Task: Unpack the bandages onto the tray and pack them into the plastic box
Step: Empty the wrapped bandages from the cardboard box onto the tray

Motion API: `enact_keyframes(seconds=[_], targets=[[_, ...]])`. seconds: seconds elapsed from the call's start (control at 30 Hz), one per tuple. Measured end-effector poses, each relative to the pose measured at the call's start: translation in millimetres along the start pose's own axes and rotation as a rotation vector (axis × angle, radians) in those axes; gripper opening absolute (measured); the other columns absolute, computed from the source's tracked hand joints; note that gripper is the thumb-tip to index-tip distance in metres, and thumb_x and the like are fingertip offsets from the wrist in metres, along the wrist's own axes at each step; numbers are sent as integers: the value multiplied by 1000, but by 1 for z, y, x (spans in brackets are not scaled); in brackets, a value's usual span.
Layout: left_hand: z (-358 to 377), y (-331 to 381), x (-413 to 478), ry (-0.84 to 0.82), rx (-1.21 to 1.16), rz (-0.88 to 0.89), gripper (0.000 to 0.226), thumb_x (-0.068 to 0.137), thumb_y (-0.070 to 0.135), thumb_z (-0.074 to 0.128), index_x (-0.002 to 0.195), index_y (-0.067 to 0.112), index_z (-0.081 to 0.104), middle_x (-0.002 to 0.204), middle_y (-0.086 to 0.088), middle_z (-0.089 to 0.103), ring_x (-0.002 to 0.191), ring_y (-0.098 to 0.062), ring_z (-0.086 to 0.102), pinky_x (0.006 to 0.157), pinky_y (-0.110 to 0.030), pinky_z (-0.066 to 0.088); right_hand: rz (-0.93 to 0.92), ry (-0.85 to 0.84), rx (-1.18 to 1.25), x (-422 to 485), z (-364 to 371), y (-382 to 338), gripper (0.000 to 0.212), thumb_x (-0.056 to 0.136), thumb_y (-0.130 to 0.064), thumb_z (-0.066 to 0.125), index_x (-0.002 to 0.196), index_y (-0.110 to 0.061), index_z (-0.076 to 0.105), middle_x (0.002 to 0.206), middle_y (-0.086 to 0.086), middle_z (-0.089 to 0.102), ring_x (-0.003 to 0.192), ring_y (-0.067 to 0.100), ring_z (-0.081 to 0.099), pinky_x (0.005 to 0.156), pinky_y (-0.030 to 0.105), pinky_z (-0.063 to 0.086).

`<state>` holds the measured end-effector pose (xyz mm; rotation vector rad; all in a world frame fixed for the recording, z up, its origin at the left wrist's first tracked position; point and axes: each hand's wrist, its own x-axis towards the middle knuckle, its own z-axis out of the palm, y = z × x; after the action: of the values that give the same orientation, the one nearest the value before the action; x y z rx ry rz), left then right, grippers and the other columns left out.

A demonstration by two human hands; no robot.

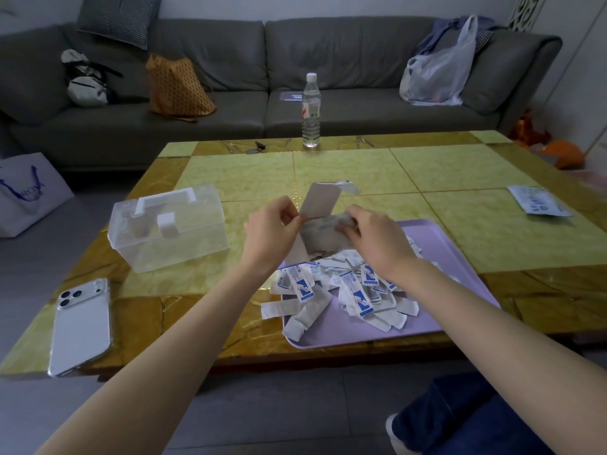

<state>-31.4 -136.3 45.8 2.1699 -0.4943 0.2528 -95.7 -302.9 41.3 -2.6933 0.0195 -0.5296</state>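
Blur on carton (320,236) over tray (345,330), print unreadable; right hand (374,239) covers its right end. Text on bandages (331,287) too small to read.

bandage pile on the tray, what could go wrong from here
The bandages are heaped at the left edge of the tray, some overhanging it, so more could slide onto the table. The carton held by the left hand and right hand sits above that edge and may spill strips outside.
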Motion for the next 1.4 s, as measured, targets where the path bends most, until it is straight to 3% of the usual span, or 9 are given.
enact_keyframes(seconds=[0.17, 0.4, 0.53, 0.67, 0.77, 0.9, 1.07, 1.2, 1.4], targets=[[2, -6, 6, 29, 36, -35, 17, 86, 17, 62, 71, 17, 53, 64, 9, 54, 74, -25, 56, 78, -44, 44, 81, 6, -33, -5, -22, 28, 30, 96, -32, 46, 72, -16, 38, 57, -8, 38, 49, 5, 35, 45, 21, 22], [16, 3, 10, 15, -4, -38, 18, 86, 20, 62, 71, 19, 53, 65, 10, 54, 76, -25, 57, 81, -47, 46, 365, 10, -298, -9, -37, 71, 45, 100, -34, 35, 62, -11, 41, 62, 6, 50, 61, 27, 49, 51, 29, 30], [26, 12, 12, -1, -38, -18, 18, 86, 19, 63, 71, 18, 54, 64, 11, 53, 75, -22, 56, 77, -42, 44, 412, 45, -296, -11, -41, 70, 37, 102, -28, 30, 96, -4, 57, 98, 17, 63, 78, 29, 53, 61, 32, 36], [32, 21, 8, -18, -51, 14, 14, 87, 17, 63, 74, 13, 57, 66, 5, 55, 70, -18, 53, 64, -32, 40, 262, 27, -135, -16, -29, 62, 44, 98, -19, 44, 138, -4, 35, 135, 15, 44, 122, 30, 45, 97, 37, 39], [34, 25, 5, -34, -78, 18, 13, 87, 17, 63, 77, 9, 59, 69, 2, 57, 71, -17, 54, 63, -29, 39, 35, 98, -34, -22, -24, 41, 28, 94, -13, 51, 121, -5, 52, 119, 9, 53, 105, 23, 56, 84, 27, 45], [35, 29, -2, -55, -81, 42, 13, 86, 17, 63, 76, 10, 59, 69, 4, 57, 72, -17, 56, 64, -29, 39, -49, -183, -5, -23, -15, 21, 23, 93, -15, 53, 114, -12, 61, 114, 1, 61, 100, 18, 59, 73, 19, 40], [36, 32, -12, -101, -88, 58, 18, 85, 23, 65, 72, 17, 56, 66, 11, 56, 72, -17, 57, 70, -33, 45, 243, -271, 800, -17, -6, 1, 15, 86, -4, 50, 92, -6, 64, 73, 3, 67, 76, 17, 66, 69, 25, 53], [30, 32, -12, -91, -73, 89, 21, 85, 23, 66, 69, 20, 52, 67, 7, 57, 73, -24, 57, 78, -46, 47, 62, -441, 207, -15, -12, 10, 6, 90, -26, 56, 93, -22, 60, 93, 6, 67, 90, 24, 62, 87, 39, 49], [28, 33, -13, -99, -66, 104, 20, 86, 23, 65, 70, 21, 52, 71, -1, 60, 76, -26, 57, 80, -49, 46, 10, -485, 151, -17, -17, 11, 26, 89, -30, 57, 102, -10, 68, 98, 8, 69, 94, 26, 62, 87, 37, 48]])
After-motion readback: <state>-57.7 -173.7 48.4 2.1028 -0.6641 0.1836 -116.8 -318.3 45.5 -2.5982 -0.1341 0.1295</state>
